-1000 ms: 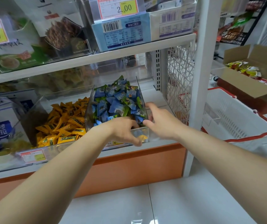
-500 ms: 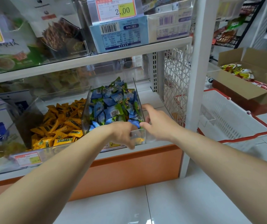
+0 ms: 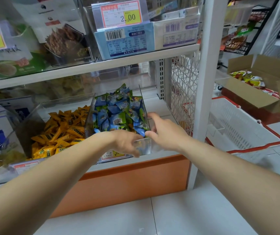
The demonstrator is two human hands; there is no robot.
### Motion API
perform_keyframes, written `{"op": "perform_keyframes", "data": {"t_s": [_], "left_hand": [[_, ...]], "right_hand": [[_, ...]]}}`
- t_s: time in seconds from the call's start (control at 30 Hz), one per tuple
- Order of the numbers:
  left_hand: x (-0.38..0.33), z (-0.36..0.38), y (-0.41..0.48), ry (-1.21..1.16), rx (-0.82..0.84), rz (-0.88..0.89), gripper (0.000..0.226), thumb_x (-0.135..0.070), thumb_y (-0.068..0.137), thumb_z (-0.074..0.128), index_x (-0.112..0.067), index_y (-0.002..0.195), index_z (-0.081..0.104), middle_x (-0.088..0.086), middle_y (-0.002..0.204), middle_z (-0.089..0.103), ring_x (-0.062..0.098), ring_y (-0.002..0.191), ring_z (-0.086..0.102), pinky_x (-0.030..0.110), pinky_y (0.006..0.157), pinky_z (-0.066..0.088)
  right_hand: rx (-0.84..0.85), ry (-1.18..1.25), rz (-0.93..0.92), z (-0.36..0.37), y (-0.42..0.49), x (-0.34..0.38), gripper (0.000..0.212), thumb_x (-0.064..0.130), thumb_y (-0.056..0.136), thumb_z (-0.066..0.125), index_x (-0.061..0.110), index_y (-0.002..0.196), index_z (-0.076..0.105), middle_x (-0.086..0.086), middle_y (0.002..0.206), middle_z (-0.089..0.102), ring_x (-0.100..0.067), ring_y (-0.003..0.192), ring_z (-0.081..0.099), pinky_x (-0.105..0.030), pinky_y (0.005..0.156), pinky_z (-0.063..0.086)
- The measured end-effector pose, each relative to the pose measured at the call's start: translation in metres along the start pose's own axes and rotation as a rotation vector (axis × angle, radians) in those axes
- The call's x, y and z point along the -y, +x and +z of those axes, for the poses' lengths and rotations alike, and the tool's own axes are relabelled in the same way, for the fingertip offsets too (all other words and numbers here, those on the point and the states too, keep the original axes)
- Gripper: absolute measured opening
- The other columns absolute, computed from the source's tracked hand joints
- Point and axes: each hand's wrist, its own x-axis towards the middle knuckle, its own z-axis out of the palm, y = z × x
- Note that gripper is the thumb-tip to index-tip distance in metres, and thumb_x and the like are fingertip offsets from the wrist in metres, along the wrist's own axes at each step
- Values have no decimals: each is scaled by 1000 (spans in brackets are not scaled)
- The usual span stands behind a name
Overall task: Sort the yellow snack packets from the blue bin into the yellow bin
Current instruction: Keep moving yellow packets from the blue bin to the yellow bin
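On the upper shelf a blue box with a barcode stands beside a white box, behind a price tag reading 2.00. Left of them are a clear bag of brown sticks and a green packet. A white lattice panel closes the shelf's right side. On the tiled floor sit a white, red-rimmed basket and an open cardboard box of packets.
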Motion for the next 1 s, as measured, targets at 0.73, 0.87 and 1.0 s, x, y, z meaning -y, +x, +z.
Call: {"op": "perform_keyframes", "data": {"t_s": [0.73,0.87,1.0], "left_hand": [[21,3,6,-967,-1002,-139,59,-60,84,67,-7,60,61,-7,46,54,8,43,51,18,47,39],[23,-8,5,-1314,-1043,-282,57,-67,80,67,-11,71,62,-3,55,63,10,51,60,29,59,45],[24,-14,2,-1589,-1062,-371,52,-68,79,68,-16,71,61,-5,52,65,15,58,67,34,64,53]], "right_hand": [[-302,193,-76,-12,1,24,19,26,92,59,25,110,63,13,79,62,-7,78,59,-38,76,53],[-228,257,-122,2,7,55,35,26,90,61,23,125,62,7,99,67,-10,85,61,-35,83,53],[-59,314,-88,19,17,76,61,40,83,70,29,137,45,4,115,63,-16,96,62,-34,83,53]]}}
